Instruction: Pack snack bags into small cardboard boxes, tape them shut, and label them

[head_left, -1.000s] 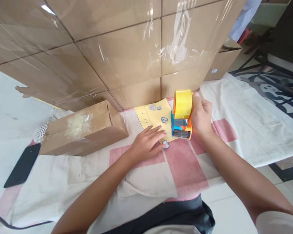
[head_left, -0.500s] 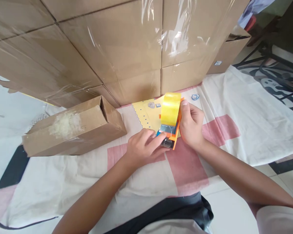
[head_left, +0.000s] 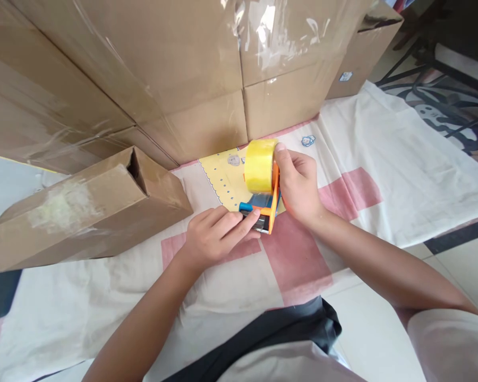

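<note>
Between my two hands is an orange and blue tape dispenser (head_left: 273, 204), carrying a roll of yellow tape (head_left: 259, 166). My right hand (head_left: 300, 183) is closed round the dispenser's right side, its thumb at the top edge of the roll. At the cutter end, my left hand (head_left: 217, 233) pinches the dispenser, one finger lying over the dark front part near the toothed blade. The palm of my left hand is turned down and its thumb is mostly hidden. Below the dispenser spreads a cloth (head_left: 302, 260) with pink, white and yellow patches.
A wall of taped cardboard boxes (head_left: 183, 69) rises close behind my hands. To the left lies a long cardboard box (head_left: 99, 212) with a pale scuffed patch. Another box (head_left: 358, 58) stands at the back right, near a dark metal frame (head_left: 442, 69). A dark flat object (head_left: 0, 294) shows at the left edge.
My view has shifted, so the boxes and hands appear further left and mostly higher. The dispenser has turned slightly in my hands, showing more of its blue side and blade. Both hands still hold it.
</note>
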`<action>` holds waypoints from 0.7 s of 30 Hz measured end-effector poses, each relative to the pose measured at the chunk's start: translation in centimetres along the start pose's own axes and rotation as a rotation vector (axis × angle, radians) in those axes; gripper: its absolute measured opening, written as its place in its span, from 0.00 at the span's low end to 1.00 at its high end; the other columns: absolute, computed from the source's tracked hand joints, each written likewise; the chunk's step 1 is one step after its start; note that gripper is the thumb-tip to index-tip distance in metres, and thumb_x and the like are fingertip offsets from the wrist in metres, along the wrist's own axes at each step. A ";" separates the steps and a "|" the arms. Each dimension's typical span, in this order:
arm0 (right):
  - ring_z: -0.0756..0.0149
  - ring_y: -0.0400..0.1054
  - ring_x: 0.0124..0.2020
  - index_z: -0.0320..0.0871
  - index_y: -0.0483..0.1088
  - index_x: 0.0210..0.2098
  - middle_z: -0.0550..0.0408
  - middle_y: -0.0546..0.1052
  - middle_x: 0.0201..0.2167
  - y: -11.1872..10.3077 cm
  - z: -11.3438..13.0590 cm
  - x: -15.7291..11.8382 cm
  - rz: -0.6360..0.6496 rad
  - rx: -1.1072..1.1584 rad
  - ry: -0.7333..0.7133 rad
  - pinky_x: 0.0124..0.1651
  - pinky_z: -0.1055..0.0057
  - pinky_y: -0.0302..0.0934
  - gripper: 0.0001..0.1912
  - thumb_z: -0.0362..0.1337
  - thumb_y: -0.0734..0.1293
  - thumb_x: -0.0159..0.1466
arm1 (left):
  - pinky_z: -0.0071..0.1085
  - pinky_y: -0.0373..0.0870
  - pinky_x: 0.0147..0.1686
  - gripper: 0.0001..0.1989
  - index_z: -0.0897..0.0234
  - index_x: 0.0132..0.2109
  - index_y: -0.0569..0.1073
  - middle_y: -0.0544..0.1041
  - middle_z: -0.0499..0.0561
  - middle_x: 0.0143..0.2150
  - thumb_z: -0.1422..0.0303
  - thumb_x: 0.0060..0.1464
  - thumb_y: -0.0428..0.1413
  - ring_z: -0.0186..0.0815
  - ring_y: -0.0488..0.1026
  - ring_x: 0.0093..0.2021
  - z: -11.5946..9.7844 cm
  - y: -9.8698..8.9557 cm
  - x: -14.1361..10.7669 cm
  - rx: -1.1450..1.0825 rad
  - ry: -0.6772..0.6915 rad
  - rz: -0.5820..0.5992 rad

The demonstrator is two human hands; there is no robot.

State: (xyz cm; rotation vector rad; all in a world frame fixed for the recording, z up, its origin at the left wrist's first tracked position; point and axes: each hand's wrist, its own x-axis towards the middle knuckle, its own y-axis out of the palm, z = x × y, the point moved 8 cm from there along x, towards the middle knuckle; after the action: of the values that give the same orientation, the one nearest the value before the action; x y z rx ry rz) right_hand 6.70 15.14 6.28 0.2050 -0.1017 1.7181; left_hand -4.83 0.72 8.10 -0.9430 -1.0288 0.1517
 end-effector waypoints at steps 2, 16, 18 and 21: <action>0.72 0.58 0.24 0.44 0.58 0.19 0.57 0.61 0.20 0.1 -0.2 0.0 0.021 -0.002 0.012 0.25 0.72 0.53 0.34 0.66 0.61 0.65 | 0.31 0.61 0.27 0.18 0.62 0.54 0.76 0.73 0.46 0.29 0.65 0.57 0.65 0.30 0.67 0.27 0.0 -0.1 -0.1 -0.036 0.004 -0.008; 0.77 0.55 0.20 0.43 0.58 0.18 0.60 0.60 0.18 0.9 -2.8 0.6 0.038 0.223 0.232 0.23 0.75 0.52 0.32 0.59 0.62 0.68 | 0.32 0.67 0.24 0.12 0.64 0.43 0.77 0.73 0.48 0.28 0.71 0.51 0.68 0.32 0.70 0.25 -1.0 -1.7 0.3 -0.003 0.012 -0.142; 0.78 0.54 0.19 0.43 0.58 0.18 0.60 0.60 0.18 0.9 -3.0 0.6 0.038 0.242 0.253 0.22 0.75 0.52 0.31 0.56 0.62 0.70 | 0.33 0.69 0.24 0.13 0.61 0.44 0.77 0.74 0.48 0.29 0.72 0.51 0.68 0.33 0.72 0.26 -1.0 -1.6 0.1 -0.007 0.000 -0.105; 0.76 0.51 0.18 0.44 0.55 0.16 0.60 0.58 0.18 0.9 -3.1 0.6 0.050 0.188 0.271 0.19 0.73 0.49 0.32 0.55 0.62 0.70 | 0.35 0.70 0.25 0.13 0.57 0.46 0.77 0.76 0.47 0.31 0.73 0.53 0.66 0.35 0.73 0.27 -0.9 -1.7 -0.3 -0.023 -0.026 -0.073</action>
State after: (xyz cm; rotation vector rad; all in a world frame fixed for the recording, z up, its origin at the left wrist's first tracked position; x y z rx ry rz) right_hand 5.48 16.16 3.43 0.1073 0.2568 1.7902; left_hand -4.78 -1.05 8.96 -0.9252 -1.0896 0.0916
